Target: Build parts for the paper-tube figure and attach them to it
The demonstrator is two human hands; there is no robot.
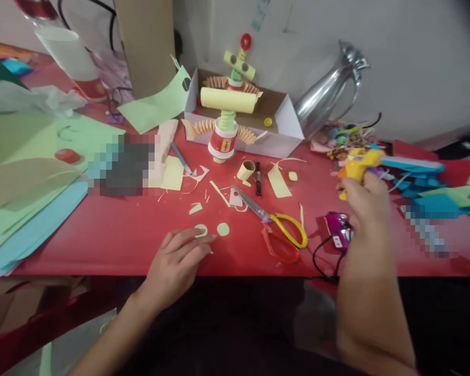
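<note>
Fig.: L hand (178, 261) rests flat, fingers spread, holding nothing; fingertips (206, 239) touch a pale green paper ring (200, 230) on the red glossy tabletop (133, 235). A matching flat paper disc (223, 229) lies just to its right, nearer L hand. R hand (366, 203) is wrapped around a yellow-orange plastic glue gun (358, 164), raised, well apart. Yellow-handled steel scissors (274, 219) lie between, blades pointing up-left.

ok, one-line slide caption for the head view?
Left hand touches a paper circle on the red table; right hand holds a yellow glue gun beside scissors and a paper figure.
</note>
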